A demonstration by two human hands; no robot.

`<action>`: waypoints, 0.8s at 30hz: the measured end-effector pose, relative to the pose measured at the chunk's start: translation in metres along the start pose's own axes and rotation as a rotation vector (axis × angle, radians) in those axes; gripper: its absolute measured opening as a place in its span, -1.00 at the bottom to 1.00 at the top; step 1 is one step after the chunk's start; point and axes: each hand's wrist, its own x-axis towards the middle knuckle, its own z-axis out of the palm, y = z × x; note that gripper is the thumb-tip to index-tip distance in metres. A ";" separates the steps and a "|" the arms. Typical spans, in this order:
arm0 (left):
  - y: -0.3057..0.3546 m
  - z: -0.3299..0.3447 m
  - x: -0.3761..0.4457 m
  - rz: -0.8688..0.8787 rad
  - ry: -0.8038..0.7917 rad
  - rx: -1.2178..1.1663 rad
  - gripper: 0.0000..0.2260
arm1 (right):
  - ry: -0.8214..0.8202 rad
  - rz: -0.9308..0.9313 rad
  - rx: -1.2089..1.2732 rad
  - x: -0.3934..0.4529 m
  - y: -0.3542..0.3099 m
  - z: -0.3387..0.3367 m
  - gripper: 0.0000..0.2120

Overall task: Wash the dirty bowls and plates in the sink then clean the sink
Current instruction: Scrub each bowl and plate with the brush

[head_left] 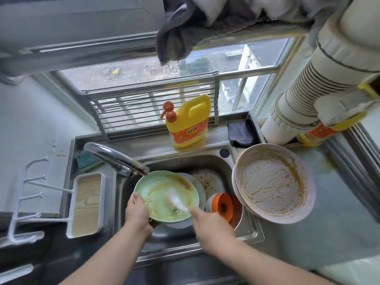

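Scrubbing: green plate (162, 194) held tilted over the sink (249, 233), centre-bottom of frame.
Left hand (137, 211): fingers curled over the plate's left rim, gripping it.
Right hand (205, 221): closed round the handle of a brush (174, 200); bristle end lies on the plate's face. Brush is motion-blurred, so probably a white dish brush, can't confirm more.
Green plate contents: smeared yellow-brown residue across most of the face.
Sink contents: a white plate (198, 186) directly under and behind the green one, brown spots on its exposed part; an orange-and-white bowl (221, 204) lying on its side just right of the plates.
Pink bowls (273, 183): stacked, leaning on the sink's right rim and the counter, centre-right of frame; top one coated inside with foamy yellow-brown residue.
Faucet (117, 158): spout ends just above the green plate's upper-left rim.
Detergent bottle (188, 122): yellow, orange pump, upright on the ledge behind the sink, centre frame.
Sponge (87, 161): green and yellow, on the ledge left of the faucet.
Dark cloth (240, 132): folded, on the ledge right of the bottle.
Tray (87, 204): white rim, wood-grain inside, left of the sink.
Drying rack (148, 109): metal bars, propped against the window behind the ledge.
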 end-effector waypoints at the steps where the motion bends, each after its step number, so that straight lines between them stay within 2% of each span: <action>1: -0.002 0.003 -0.002 0.007 0.002 0.016 -0.66 | -0.038 -0.029 0.024 -0.010 -0.015 0.003 -0.64; 3: -0.011 0.009 -0.013 0.005 -0.009 0.023 -0.66 | -0.023 -0.052 0.031 -0.006 -0.030 0.006 -0.63; 5: -0.016 0.012 -0.024 -0.037 -0.032 -0.005 -0.67 | 0.026 0.019 -0.020 0.023 -0.017 -0.005 -0.53; 8: -0.008 0.006 -0.015 -0.089 0.022 -0.029 -0.71 | 0.019 0.065 -0.136 0.028 0.015 -0.015 -0.49; 11: -0.009 0.001 0.002 -0.068 0.042 -0.009 -0.66 | -0.050 -0.015 -0.024 -0.010 -0.003 0.004 -0.58; 14: -0.020 0.007 -0.009 -0.079 -0.011 -0.010 -0.66 | -0.027 -0.112 0.069 0.001 -0.026 0.007 -0.66; 17: -0.013 0.008 -0.014 -0.135 -0.040 -0.045 -0.63 | 0.048 0.012 0.052 0.036 -0.001 -0.021 -0.65; 19: -0.002 0.003 -0.008 -0.098 -0.023 -0.032 -0.63 | 0.057 0.053 -0.068 0.028 0.021 -0.026 -0.68; 21: 0.003 -0.002 0.001 -0.035 0.001 0.016 -0.66 | -0.030 0.000 -0.121 0.000 0.013 -0.014 -0.70; 22: 0.002 -0.003 0.001 -0.002 0.002 0.052 -0.67 | -0.076 -0.043 -0.088 -0.011 0.003 -0.004 -0.69; 24: -0.005 -0.002 -0.006 0.025 -0.028 0.101 -0.66 | -0.067 -0.055 0.010 -0.009 -0.011 0.004 -0.65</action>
